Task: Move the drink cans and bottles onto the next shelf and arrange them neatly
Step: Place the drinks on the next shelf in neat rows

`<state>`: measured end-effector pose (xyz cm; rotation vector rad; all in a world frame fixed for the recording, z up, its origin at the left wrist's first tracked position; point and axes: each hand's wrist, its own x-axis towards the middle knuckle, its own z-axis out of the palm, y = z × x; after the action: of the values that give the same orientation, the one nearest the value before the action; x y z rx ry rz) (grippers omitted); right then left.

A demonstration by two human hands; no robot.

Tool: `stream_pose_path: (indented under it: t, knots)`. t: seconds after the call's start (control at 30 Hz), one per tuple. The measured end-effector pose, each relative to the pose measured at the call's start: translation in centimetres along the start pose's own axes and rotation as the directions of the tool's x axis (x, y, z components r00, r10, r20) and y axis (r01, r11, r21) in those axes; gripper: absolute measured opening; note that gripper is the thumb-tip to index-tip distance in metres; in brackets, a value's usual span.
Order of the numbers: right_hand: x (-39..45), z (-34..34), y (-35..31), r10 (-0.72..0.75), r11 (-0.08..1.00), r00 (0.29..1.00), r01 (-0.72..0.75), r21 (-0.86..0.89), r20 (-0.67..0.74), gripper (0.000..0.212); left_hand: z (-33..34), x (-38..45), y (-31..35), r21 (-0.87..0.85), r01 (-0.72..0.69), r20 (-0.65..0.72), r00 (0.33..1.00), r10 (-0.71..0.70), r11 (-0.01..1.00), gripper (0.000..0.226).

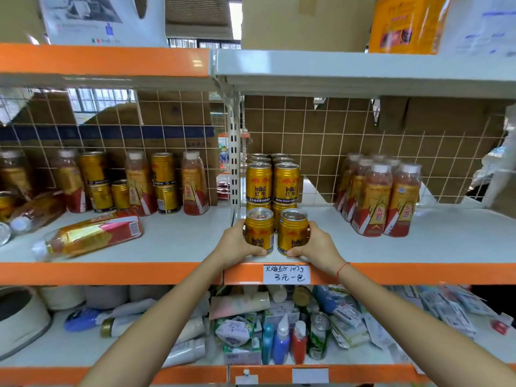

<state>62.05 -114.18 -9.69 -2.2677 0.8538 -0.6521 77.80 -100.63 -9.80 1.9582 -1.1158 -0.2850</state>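
Two gold cans held side by side at the front edge of the right shelf.

The left hand curls round the left can and the right hand round the right can, the cans nearly touching between them. Directly behind the held cans stand stacked gold cans; to their right, a cluster of bottles. Left of the grip, a bottle lying on its side among the other drinks there.

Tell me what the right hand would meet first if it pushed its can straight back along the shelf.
Probably the stacked gold cans directly behind the right hand and its can; the gap looks small, though depth is unclear.
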Motion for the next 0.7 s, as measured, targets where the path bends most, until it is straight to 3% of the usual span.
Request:
stream_pose_path:
  t: [0.7]
  knots:
    - [1.4, 1.2, -0.4, 0.027, 1.000, 0.999, -0.027, 0.000, -0.040, 0.063, 0.5, 1.2, 0.1, -0.029, 0.051, 0.008, 0.999, -0.051, 0.998, 0.081]
